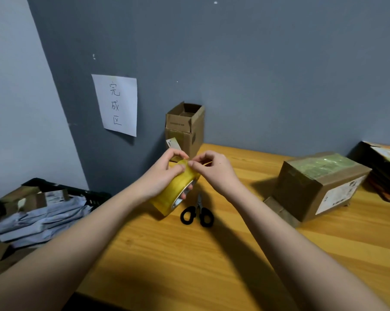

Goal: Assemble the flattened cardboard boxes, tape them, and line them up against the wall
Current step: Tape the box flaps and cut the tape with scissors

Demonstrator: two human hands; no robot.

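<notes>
While the left hand (160, 176) wraps its fingers around a roll of yellow tape (175, 194), held just above the wooden worktop (212, 254), the right hand (214, 169) pinches at the roll's top edge with thumb and forefinger (whether a loose end of tape is caught there cannot be told). Both grips are clenched on the roll. Black-handled scissors (197, 215) lie flat on the worktop just beside and below the roll. At the back, an upright cardboard box (185, 129) with its top flaps open stands against the grey wall (257, 63). To the right sits a second cardboard box (319, 185), its top sealed with tape, one flap lying out at its base. A white paper sign (117, 104) with handwritten characters hangs on the wall. Left of the worktop, a dark crate (88, 194) holds grey mailing bags (39, 218).
</notes>
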